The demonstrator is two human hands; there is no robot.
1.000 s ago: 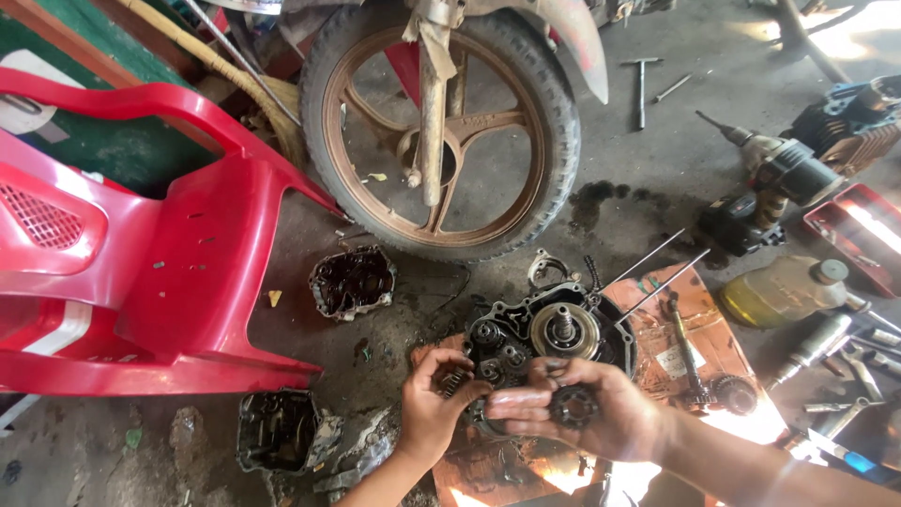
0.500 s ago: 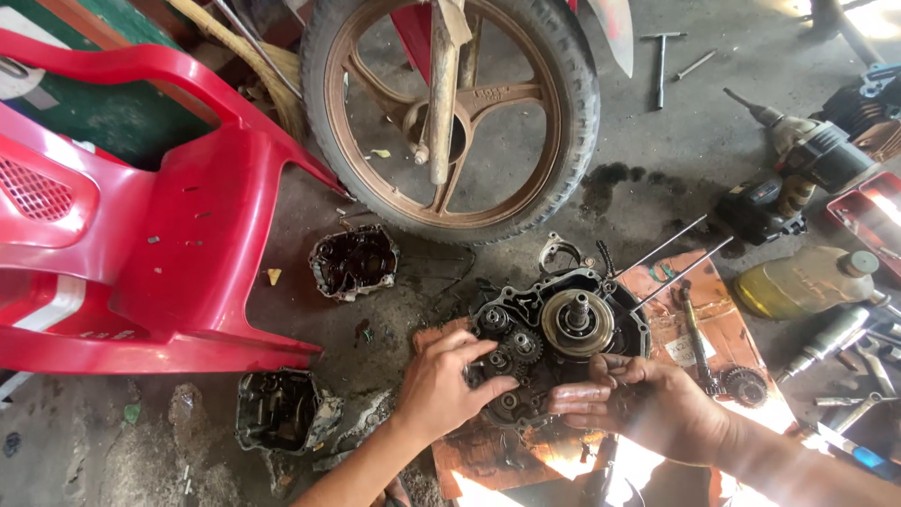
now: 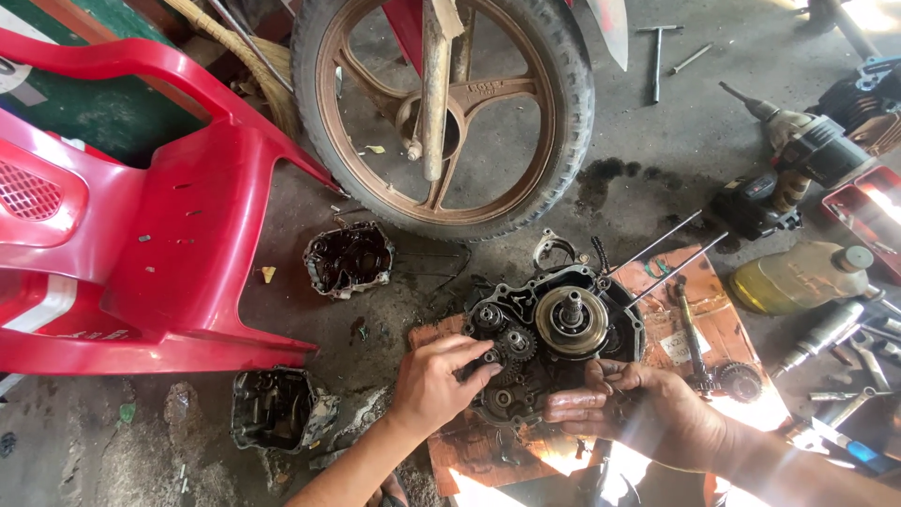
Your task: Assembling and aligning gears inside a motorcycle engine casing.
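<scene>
Engine case: open on floor, cover off, gears exposed
Left hand: fingers curled, tips touching small gear
Right hand: fingers closed on dark part, just below clutch
Progress: mid-way, gears unfinished

red chair cut off left, wheel top cropped

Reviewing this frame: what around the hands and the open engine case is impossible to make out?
- Head view: the right hand covers the engine case lower edge; whether it grips anything is hidden.
- Left hand fingertips hide the gear beneath.
- Sun glare washes out the cardboard near the bottom edge.
- Red chair cut off at left.
</scene>
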